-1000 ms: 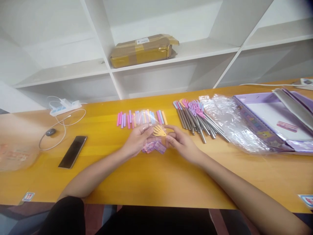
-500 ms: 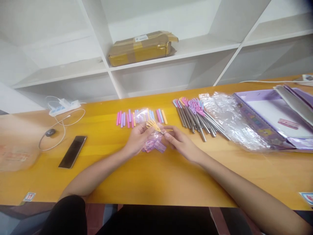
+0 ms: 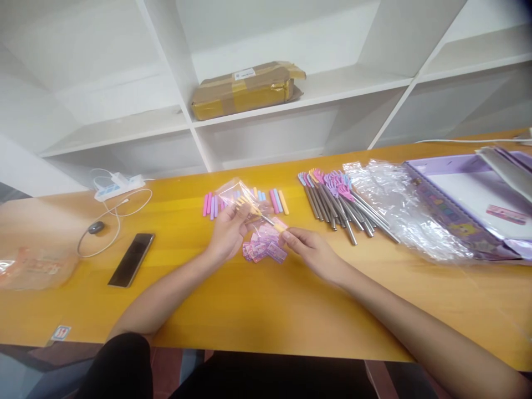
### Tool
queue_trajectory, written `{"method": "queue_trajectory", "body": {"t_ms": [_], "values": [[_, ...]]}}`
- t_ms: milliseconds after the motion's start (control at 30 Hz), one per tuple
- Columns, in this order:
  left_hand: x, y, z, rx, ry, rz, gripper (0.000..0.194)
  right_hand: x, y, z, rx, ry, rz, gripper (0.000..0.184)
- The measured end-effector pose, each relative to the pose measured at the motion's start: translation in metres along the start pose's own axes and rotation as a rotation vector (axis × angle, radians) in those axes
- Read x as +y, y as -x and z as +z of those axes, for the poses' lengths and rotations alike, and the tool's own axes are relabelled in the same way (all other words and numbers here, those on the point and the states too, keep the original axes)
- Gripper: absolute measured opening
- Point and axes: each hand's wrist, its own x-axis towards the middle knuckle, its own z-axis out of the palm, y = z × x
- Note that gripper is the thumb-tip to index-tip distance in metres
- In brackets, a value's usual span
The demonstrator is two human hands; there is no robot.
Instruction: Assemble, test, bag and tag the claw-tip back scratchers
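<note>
My left hand is closed on a clear plastic bag, at the hand-shaped yellow head of a back scratcher. The head appears to lie within the bag's film, though blur hides the bag's mouth. My right hand pinches the scratcher's yellow handle end, with a short metal rod showing between the hands. Below them lies a small pile of pink and purple printed cards. Behind, coloured handle sleeves stand in rows, partly covered by the bag.
To the right lie several back scratchers with metal rods, a heap of clear bags and a purple box. At left are a phone, a power strip and a cable. A taped parcel sits on the shelf behind.
My right hand has moved slightly away from my left, and more of the scratcher's rod and yellow handle shows between them. The bag now stands up spread above my left hand.
</note>
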Motion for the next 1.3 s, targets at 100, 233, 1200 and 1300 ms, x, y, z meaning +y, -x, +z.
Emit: {"method": "queue_trajectory", "body": {"t_ms": [100,233,1200,1300], "values": [[-0.017,0.007,0.004,-0.026,0.041,-0.039,0.044,0.001,0.002,0.007,-0.020,-0.028,0.024,0.063],[-0.039,0.016,0.007,-0.054,0.066,-0.103,0.044,-0.002,0.005,0.015,-0.035,-0.084,0.039,0.061],[-0.045,0.021,0.008,-0.022,0.100,-0.126,0.044,0.014,0.006,0.013,0.279,0.098,-0.481,0.017],[-0.046,0.023,0.009,-0.046,0.073,-0.130,0.045,0.012,0.007,0.013,0.328,0.157,-0.571,0.010]]}}
